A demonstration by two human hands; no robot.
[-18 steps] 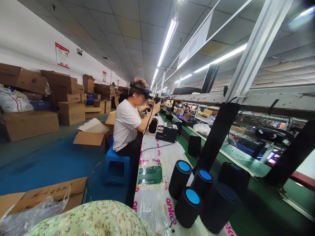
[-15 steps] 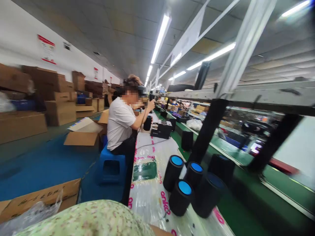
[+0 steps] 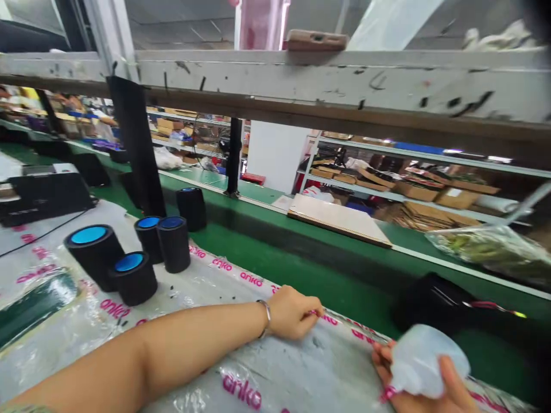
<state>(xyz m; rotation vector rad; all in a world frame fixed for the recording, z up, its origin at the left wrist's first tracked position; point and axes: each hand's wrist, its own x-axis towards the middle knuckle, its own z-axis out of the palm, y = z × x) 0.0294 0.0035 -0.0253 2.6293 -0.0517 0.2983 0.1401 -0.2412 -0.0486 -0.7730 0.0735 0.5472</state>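
My left hand (image 3: pixel 293 312) rests on the plastic-covered bench (image 3: pixel 275 373) near its far edge, fingers curled in a loose fist with a thin pink thing at the fingertips; whether it is held I cannot make out. A bracelet sits on that wrist. My right hand (image 3: pixel 424 381) at the lower right grips a crumpled whitish plastic bag (image 3: pixel 426 358). Several black cylinder speakers with blue tops (image 3: pixel 129 252) stand on the bench at the left.
A green conveyor belt (image 3: pixel 284 258) runs behind the bench. On it lie a flat board (image 3: pixel 340 218) and another black speaker (image 3: pixel 191 206). Black posts (image 3: pixel 135 149) hold a worn overhead rail (image 3: pixel 301 80). A black box (image 3: pixel 47 195) sits far left; a dark object (image 3: pixel 434 301) lies right.
The view has swung right and down, away from the seated co-worker and the aisle, onto the bench. Both my hands have come into view.
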